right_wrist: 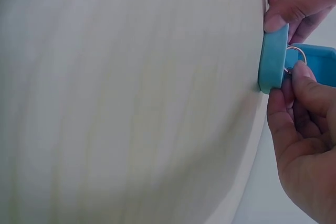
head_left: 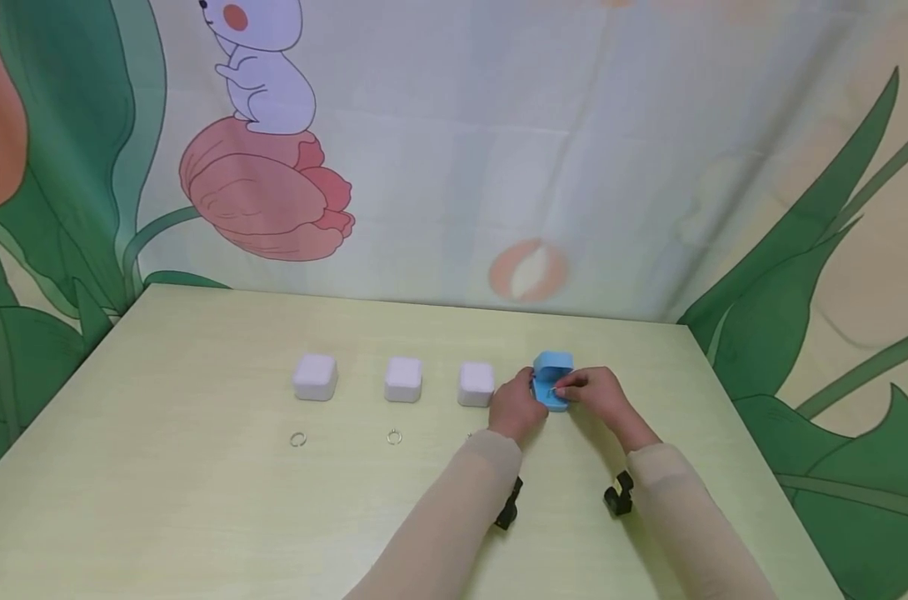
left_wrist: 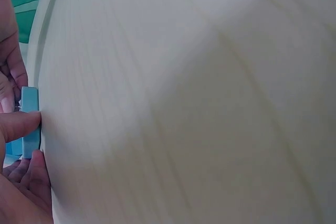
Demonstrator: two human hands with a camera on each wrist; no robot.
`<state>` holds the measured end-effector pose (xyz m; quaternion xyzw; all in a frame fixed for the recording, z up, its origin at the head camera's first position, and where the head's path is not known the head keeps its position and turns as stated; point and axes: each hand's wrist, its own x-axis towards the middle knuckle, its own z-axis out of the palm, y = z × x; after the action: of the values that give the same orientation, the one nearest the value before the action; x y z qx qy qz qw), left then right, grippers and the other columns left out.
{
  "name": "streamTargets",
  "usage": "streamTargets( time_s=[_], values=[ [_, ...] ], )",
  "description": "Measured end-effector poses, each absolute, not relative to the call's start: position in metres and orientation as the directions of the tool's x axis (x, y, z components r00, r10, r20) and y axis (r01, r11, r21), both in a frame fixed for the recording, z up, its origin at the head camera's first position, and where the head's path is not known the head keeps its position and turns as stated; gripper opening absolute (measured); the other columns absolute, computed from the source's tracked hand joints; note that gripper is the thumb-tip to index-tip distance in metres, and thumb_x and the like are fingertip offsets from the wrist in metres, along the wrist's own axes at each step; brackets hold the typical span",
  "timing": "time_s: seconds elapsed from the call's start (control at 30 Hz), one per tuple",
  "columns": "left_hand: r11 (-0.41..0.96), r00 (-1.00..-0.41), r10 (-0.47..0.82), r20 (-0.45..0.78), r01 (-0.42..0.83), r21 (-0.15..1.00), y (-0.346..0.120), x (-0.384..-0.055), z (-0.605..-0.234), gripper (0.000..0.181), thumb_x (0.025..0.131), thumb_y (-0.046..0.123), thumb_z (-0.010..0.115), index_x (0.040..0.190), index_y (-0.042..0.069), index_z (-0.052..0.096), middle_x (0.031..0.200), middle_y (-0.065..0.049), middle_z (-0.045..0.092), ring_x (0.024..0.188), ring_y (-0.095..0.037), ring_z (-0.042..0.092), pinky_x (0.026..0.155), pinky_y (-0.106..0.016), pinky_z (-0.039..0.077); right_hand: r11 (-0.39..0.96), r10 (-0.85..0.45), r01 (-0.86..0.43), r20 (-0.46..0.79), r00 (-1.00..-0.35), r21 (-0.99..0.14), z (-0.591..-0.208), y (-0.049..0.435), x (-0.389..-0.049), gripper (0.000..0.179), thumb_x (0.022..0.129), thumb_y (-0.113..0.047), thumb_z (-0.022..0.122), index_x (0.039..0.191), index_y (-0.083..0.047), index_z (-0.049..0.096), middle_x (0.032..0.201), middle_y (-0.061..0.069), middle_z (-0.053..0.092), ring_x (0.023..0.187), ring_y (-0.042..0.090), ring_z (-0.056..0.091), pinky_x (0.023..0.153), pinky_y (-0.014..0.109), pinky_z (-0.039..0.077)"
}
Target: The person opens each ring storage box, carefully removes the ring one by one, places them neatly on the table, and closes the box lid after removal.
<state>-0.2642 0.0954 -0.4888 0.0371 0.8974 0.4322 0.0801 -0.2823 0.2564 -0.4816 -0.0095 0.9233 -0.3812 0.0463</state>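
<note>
A small blue ring box (head_left: pixel 552 364) stands on the table with its lid raised. My left hand (head_left: pixel 517 406) grips the box's base from the left, thumb in front, as the left wrist view also shows with the box (left_wrist: pixel 30 98) at its edge. From the right, my right hand (head_left: pixel 595 392) pinches a thin ring (right_wrist: pixel 303 54) between thumb and fingers. In the right wrist view that ring stands upright at the base's inner face, partly covered by fingertips; whether it sits in the slot I cannot tell.
Three pale lilac boxes, the left (head_left: pixel 315 377), the middle (head_left: pixel 403 379) and the right (head_left: pixel 476 384), stand closed in a row. Nearer lie a ring (head_left: pixel 292 441) and another ring (head_left: pixel 389 437). A third small item (head_left: pixel 469 435) is mostly hidden by my left sleeve.
</note>
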Motion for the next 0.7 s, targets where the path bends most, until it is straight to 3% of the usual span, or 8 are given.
streamTargets(
  time_s=[0.23,0.43,0.7],
  values=[
    [0.631,-0.984,0.134,-0.113,-0.003,0.776,0.0962,-0.2625,-0.4881,0.062,0.090,0.013,0.069,0.149,0.006,0.050,0.144,-0.014,0.063,0.130,-0.034,0.063,0.114,-0.045,0.049,0.643,-0.025,0.068,-0.109,-0.994,-0.763,-0.4835,0.2585,-0.2815,0.022,0.095,-0.007,0.069,0.106,0.011,0.074,0.110,0.026,0.075,0.087,0.013,0.064,0.070,0.016,0.053],
    [0.641,-0.985,0.134,-0.106,0.004,0.767,0.0963,-0.2620,-0.4877,0.063,0.089,0.013,0.070,0.149,0.006,0.050,0.144,-0.014,0.064,0.129,-0.034,0.063,0.113,-0.044,0.050,0.561,-0.008,0.103,-0.131,-0.991,-0.821,-0.4847,0.2591,-0.2826,0.024,0.095,-0.004,0.069,0.109,0.015,0.072,0.107,0.022,0.076,0.080,0.001,0.065,0.080,0.022,0.062],
    [0.628,-0.986,0.132,-0.099,0.006,0.778,0.0962,-0.2642,-0.4891,0.062,0.090,0.013,0.069,0.149,0.006,0.050,0.144,-0.014,0.064,0.128,-0.034,0.064,0.113,-0.045,0.050,0.501,0.032,0.171,-0.179,-0.983,-0.849,-0.4811,0.2555,-0.2820,0.030,0.096,-0.006,0.068,0.116,0.016,0.069,0.115,0.024,0.075,0.084,0.002,0.069,0.091,0.033,0.062]
  ],
)
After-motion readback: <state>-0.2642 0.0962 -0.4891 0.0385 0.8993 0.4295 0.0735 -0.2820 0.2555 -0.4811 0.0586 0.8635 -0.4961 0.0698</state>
